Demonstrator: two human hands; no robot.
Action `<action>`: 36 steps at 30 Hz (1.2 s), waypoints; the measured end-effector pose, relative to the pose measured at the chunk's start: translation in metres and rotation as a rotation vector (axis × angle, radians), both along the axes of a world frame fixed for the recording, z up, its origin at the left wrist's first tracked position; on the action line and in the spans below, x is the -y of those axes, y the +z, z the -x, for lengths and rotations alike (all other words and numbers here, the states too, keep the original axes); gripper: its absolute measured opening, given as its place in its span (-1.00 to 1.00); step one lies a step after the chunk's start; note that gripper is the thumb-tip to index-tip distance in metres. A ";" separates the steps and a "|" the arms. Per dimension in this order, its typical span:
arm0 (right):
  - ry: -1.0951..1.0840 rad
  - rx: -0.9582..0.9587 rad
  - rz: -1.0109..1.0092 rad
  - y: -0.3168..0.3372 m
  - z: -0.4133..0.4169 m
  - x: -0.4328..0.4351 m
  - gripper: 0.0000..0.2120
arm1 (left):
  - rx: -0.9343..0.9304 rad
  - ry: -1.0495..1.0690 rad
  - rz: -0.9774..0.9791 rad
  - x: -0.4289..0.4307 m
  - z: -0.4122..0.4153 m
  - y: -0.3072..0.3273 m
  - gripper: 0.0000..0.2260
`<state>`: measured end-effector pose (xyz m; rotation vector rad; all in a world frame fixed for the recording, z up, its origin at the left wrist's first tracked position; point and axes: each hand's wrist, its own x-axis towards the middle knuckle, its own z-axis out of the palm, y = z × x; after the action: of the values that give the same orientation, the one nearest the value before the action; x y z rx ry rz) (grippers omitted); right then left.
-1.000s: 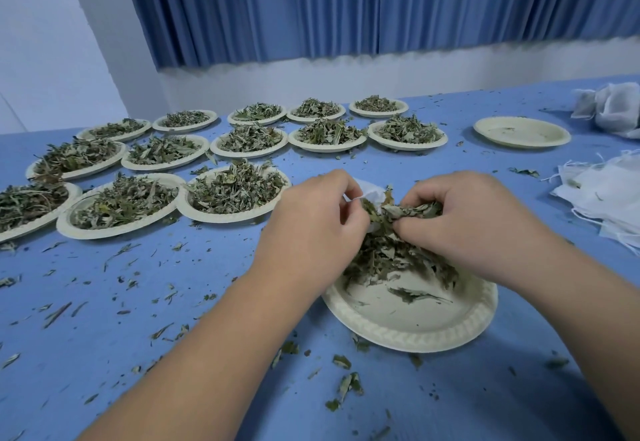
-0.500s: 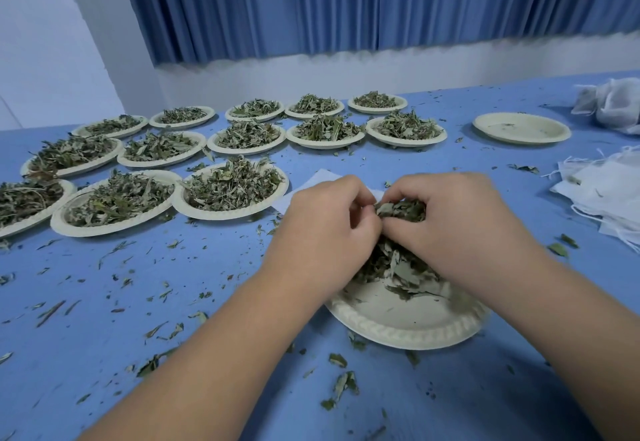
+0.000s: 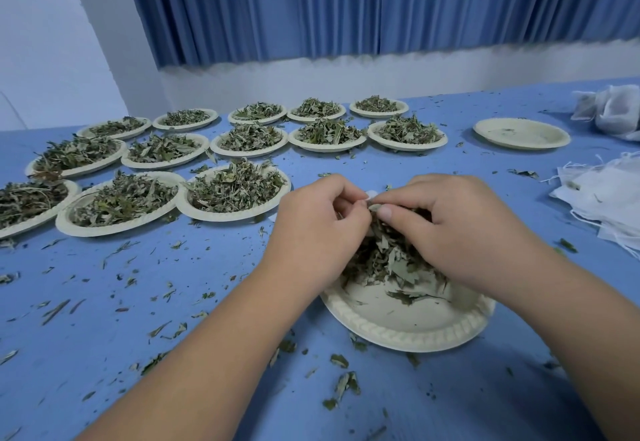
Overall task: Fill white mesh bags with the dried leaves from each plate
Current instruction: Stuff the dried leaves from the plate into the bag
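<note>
Now my left hand pinches the small white mesh bag, mostly hidden, above the far edge of the round cream paper plate. My right hand curls round a clump of grey-green dried leaves. The blue table lies open before me; full plates crowd the far left.

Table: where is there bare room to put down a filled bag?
The widest bare patch is the near left of the table, in front of the full plates; only leaf crumbs lie there. A smaller one lies between the empty plate, the pile of bags and the right hand. The far left is crowded with plates.
</note>
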<state>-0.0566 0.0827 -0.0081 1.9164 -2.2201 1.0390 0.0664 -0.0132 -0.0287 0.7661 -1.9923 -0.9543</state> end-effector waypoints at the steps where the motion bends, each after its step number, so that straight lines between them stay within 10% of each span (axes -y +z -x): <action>1: -0.008 0.001 0.021 0.000 -0.001 0.000 -0.84 | 0.002 -0.003 0.003 0.000 0.000 0.000 -0.90; 36: 0.031 0.150 0.091 0.000 -0.004 -0.001 -0.86 | -0.141 -0.020 -0.160 0.003 -0.001 0.003 -0.85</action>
<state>-0.0530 0.0837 -0.0081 1.9000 -2.1802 1.3047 0.0670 -0.0160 -0.0252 0.7452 -1.8212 -1.1585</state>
